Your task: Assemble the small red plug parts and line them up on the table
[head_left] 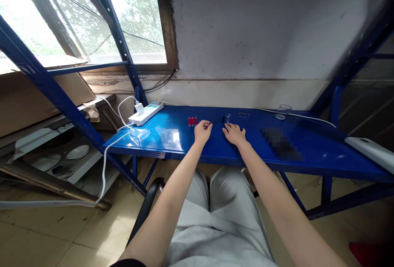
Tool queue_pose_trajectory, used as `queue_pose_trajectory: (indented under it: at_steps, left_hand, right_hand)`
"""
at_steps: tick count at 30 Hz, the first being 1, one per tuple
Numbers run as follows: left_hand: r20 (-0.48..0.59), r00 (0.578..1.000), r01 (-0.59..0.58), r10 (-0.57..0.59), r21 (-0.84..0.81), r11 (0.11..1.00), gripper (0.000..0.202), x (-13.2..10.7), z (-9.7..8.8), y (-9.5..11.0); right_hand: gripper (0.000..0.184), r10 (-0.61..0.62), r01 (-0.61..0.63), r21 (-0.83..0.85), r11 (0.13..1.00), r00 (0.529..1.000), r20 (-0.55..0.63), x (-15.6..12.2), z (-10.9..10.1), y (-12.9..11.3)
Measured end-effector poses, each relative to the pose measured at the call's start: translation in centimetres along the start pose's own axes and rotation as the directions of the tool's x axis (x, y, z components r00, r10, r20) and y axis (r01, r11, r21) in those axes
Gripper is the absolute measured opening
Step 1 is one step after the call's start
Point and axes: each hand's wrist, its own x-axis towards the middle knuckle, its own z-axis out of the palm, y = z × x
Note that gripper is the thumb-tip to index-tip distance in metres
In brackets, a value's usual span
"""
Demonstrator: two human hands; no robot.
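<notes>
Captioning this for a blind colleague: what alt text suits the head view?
A person's left hand holds a thin dark piece over a blue table, the right hand near a small black piece; three red pieces are farther left.

Open lane between power strip [147, 113] and red cylinders [192, 121], glass [282, 112] obstructing rear right

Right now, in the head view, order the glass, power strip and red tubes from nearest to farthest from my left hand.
From your left hand:
1. Red tubes, just to its left.
2. Power strip, farther left.
3. Glass, well off to the right.
</notes>
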Motion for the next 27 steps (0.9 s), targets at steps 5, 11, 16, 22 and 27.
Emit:
queue_pose_trajectory:
  at_steps: [5,11,16,22,27]
  left_hand:
    - [-0.005,1.000,0.030,-0.030,-0.016,0.999,0.014,0.4,0.2,-0.7]
    - [0.040,0.997,0.062,-0.060,-0.044,0.997,0.013,0.5,0.3,-0.8]
    - [0.062,0.995,0.080,-0.077,-0.035,0.996,0.013,0.5,0.3,-0.8]
    - [0.092,0.991,0.103,-0.098,-0.051,0.993,0.011,0.5,0.3,-0.8]
    - [0.091,0.989,0.118,-0.113,-0.051,0.992,0.010,0.6,0.4,-1.0]
  right_hand:
    - [0.045,-0.188,0.207,0.082,0.975,0.963,-0.192,-0.8,-0.4,-0.4]
    - [0.032,-0.232,0.385,0.315,0.867,0.873,-0.428,-1.2,-1.0,-0.9]
    - [0.033,-0.129,0.360,0.458,0.813,0.879,-0.460,-1.3,-0.9,-0.7]
    - [0.031,-0.036,0.338,0.514,0.788,0.860,-0.509,-1.6,-1.3,-0.6]
    - [0.031,-0.008,0.316,0.533,0.785,0.866,-0.500,-1.8,-1.5,-0.7]
